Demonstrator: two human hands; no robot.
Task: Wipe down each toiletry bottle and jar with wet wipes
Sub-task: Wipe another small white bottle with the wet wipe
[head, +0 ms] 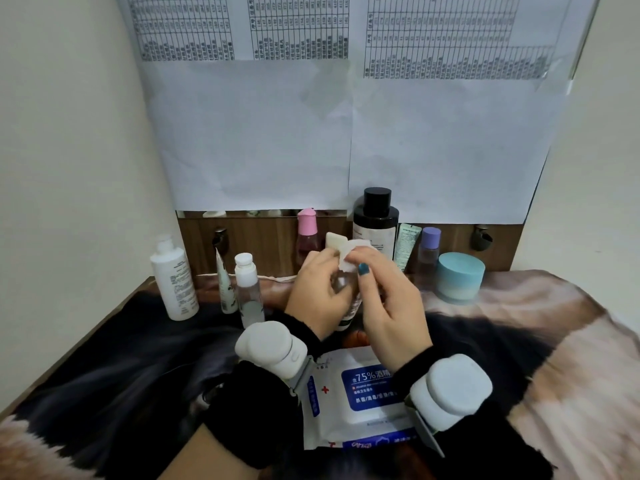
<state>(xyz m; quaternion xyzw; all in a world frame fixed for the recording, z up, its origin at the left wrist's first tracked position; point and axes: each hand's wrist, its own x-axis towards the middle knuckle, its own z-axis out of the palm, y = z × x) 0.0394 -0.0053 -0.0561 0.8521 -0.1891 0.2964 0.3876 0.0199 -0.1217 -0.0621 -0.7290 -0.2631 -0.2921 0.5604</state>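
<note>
White plastic is standing along the far edge of the table: from the left, a white lotion bottle (175, 284), a slim tube (225, 287) and a clear spray bottle (248, 294) are being left untouched, and whether any of them is already wiped cannot be told. At the middle, a small clear bottle (348, 306) with a square white cap is being held up off the table, above the wet-wipe pack (363, 389) lying at the near edge. It is being gripped round its body by the left hand (320, 292), fingers curled. A folded wet wipe (348, 259) is being pinched against the cap and shoulder by the right hand (391, 299), thumb and fingertips bent in, both wrists raised and angled toward each other.

Behind and rightward, a pink-capped bottle (307, 233), a tall black-capped bottle (375, 220), a pale green tube (407, 245), a purple-capped bottle (429, 251) and a blue jar (459, 277) are being kept waiting along the far edge. By judgement, the work is somewhere in its middle, with several items probably left.
</note>
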